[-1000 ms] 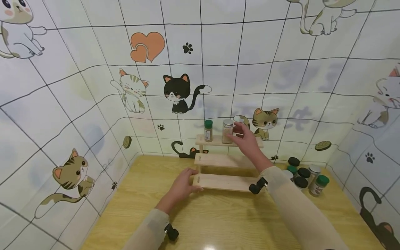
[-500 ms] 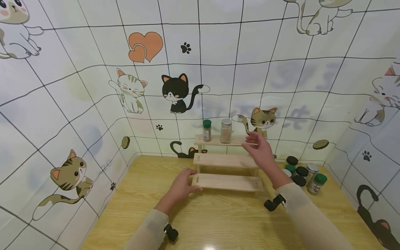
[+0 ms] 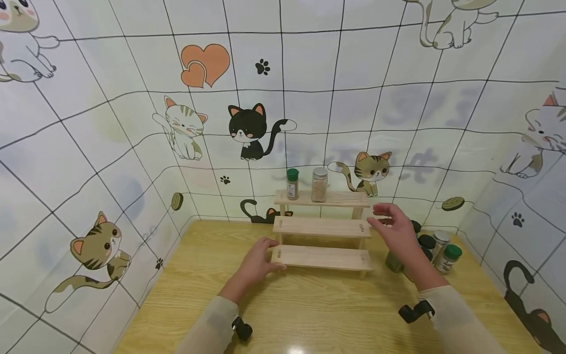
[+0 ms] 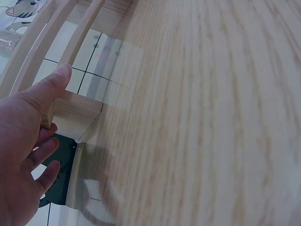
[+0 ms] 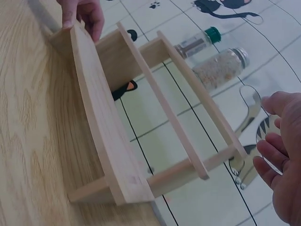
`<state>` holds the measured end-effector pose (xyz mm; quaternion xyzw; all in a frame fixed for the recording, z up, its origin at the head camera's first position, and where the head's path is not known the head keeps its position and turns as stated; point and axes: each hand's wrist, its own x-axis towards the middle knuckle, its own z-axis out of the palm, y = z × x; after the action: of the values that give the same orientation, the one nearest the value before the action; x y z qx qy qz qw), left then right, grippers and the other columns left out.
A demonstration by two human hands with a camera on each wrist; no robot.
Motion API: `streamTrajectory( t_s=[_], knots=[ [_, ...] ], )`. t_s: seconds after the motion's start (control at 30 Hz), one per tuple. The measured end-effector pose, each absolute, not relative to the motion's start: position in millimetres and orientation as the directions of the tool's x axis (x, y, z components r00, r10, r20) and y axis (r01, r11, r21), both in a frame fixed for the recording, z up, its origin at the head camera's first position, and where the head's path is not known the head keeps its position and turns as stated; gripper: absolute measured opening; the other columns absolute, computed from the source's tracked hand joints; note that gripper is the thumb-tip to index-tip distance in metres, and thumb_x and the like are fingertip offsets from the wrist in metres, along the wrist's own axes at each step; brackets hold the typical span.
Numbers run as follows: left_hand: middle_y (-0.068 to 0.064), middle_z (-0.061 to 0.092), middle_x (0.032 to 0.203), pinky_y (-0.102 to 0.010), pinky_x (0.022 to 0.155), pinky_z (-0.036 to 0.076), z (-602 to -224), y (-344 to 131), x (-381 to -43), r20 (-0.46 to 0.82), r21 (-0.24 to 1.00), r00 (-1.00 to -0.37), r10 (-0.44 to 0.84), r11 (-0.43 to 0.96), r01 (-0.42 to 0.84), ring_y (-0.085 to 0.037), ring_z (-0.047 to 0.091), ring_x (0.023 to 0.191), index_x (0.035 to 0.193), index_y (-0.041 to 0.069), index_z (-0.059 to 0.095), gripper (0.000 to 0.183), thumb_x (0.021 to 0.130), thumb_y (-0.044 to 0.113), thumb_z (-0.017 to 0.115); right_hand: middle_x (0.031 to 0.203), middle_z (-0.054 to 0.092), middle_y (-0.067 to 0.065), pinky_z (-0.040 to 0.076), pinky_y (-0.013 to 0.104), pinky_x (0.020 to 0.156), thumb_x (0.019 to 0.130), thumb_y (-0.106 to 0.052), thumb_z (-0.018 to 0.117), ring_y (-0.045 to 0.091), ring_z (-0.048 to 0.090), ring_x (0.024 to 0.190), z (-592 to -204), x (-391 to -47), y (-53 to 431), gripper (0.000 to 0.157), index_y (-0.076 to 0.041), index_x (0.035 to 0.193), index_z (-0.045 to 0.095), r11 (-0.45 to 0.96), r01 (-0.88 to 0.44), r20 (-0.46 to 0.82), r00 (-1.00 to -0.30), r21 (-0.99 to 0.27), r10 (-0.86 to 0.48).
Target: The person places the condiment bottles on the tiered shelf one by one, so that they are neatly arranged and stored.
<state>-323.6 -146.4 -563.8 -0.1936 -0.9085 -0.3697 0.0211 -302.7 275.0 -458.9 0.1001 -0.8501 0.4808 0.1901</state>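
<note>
A three-tier wooden spice rack (image 3: 322,226) stands on the table. My left hand (image 3: 258,263) grips the left end of its lowest board; the left wrist view shows the thumb (image 4: 59,77) on one side of the board and the fingers curled at the other. On the top board a green-capped spice jar (image 3: 292,185) stands left of a clear glass jar (image 3: 319,186) with a silver lid and pale pinkish contents. My right hand (image 3: 395,231) hovers off the rack's right end, fingers loosely bent, holding nothing. In the right wrist view, the right hand (image 5: 282,155) is apart from the boards.
Several more spice jars (image 3: 448,258) with black, green and silver lids cluster right of the rack, partly hidden behind my right hand. A white wall covering (image 3: 309,59) with cat drawings rises behind the wood-grain table (image 3: 309,309) and along both sides.
My right hand has left the silver-lidded jar, which stays on the top board, and moved right and down toward the jar cluster. The left hand has kept its hold on the rack.
</note>
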Motion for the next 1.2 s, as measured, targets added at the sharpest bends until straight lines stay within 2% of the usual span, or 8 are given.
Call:
streamTrajectory(
  t_s=[0.17,0.3,0.47,0.6,0.67,0.8,1.07,1.2],
  knots=[
    [-0.013,0.062,0.148,-0.058,0.117,0.048,-563,-147,-324,0.190,0.654,-0.919,0.345,0.653,0.381,-0.038,0.057,0.141,0.150,0.003,0.062,0.079,0.089,0.040,0.095,0.145,0.062,0.017,0.050,0.012,0.089,0.111,-0.034,0.071,0.017,0.060,0.124,-461,-289,294,0.047,-0.005,0.147,0.059,0.552,-0.288,0.388,-0.919,-0.783,0.071],
    [-0.012,0.062,0.148,-0.058,0.117,0.048,-564,-147,-323,0.179,0.652,-0.921,0.346,0.660,0.374,-0.037,0.057,0.142,0.151,0.004,0.062,0.079,0.090,0.041,0.095,0.145,0.062,0.020,0.050,0.014,0.084,0.111,-0.033,0.072,0.022,0.060,0.122,-464,-278,306,0.049,-0.004,0.149,0.059,0.579,-0.266,0.387,-0.917,-0.770,0.093],
    [-0.009,0.061,0.149,-0.057,0.119,0.047,-565,-146,-324,0.174,0.653,-0.925,0.339,0.664,0.366,-0.037,0.055,0.144,0.151,0.007,0.062,0.078,0.089,0.041,0.095,0.142,0.061,0.021,0.046,0.013,0.085,0.111,-0.028,0.072,0.023,0.058,0.119,-470,-265,321,0.049,-0.001,0.149,0.058,0.632,-0.259,0.411,-0.906,-0.731,0.104],
    [-0.008,0.061,0.149,-0.055,0.119,0.048,-566,-146,-326,0.170,0.642,-0.927,0.334,0.676,0.361,-0.035,0.056,0.144,0.151,0.009,0.062,0.077,0.090,0.041,0.095,0.140,0.060,0.020,0.046,0.013,0.082,0.111,-0.026,0.072,0.034,0.059,0.121,-476,-255,333,0.045,-0.001,0.146,0.059,0.654,-0.238,0.419,-0.898,-0.718,0.133],
    [-0.008,0.061,0.148,-0.055,0.118,0.048,-566,-147,-326,0.176,0.639,-0.926,0.335,0.677,0.366,-0.034,0.056,0.143,0.151,0.009,0.062,0.077,0.089,0.041,0.095,0.140,0.059,0.020,0.045,0.016,0.084,0.111,-0.026,0.072,0.040,0.058,0.123,-480,-252,340,0.045,0.000,0.146,0.059,0.668,-0.226,0.421,-0.895,-0.709,0.145],
    [-0.008,0.062,0.147,-0.055,0.118,0.048,-564,-146,-326,0.183,0.641,-0.923,0.339,0.671,0.374,-0.035,0.057,0.142,0.151,0.008,0.062,0.077,0.089,0.040,0.096,0.143,0.056,0.022,0.043,0.024,0.090,0.111,-0.029,0.072,0.041,0.055,0.124,-488,-247,350,0.050,0.003,0.146,0.058,0.678,-0.188,0.405,-0.898,-0.710,0.175],
    [-0.007,0.062,0.147,-0.054,0.118,0.048,-564,-145,-326,0.171,0.638,-0.928,0.331,0.681,0.360,-0.034,0.057,0.142,0.151,0.009,0.062,0.075,0.090,0.040,0.095,0.143,0.056,0.017,0.039,0.012,0.089,0.108,-0.035,0.076,0.028,0.054,0.123,-504,-238,365,0.056,0.001,0.147,0.059,0.691,-0.129,0.376,-0.901,-0.711,0.218],
    [-0.007,0.062,0.148,-0.055,0.118,0.048,-564,-145,-325,0.170,0.638,-0.928,0.331,0.681,0.359,-0.034,0.057,0.143,0.150,0.009,0.062,0.075,0.090,0.039,0.095,0.141,0.056,0.016,0.041,0.014,0.087,0.107,-0.033,0.078,0.020,0.055,0.117,-511,-233,371,0.056,0.001,0.147,0.060,0.704,-0.126,0.379,-0.900,-0.699,0.216]
  ],
)
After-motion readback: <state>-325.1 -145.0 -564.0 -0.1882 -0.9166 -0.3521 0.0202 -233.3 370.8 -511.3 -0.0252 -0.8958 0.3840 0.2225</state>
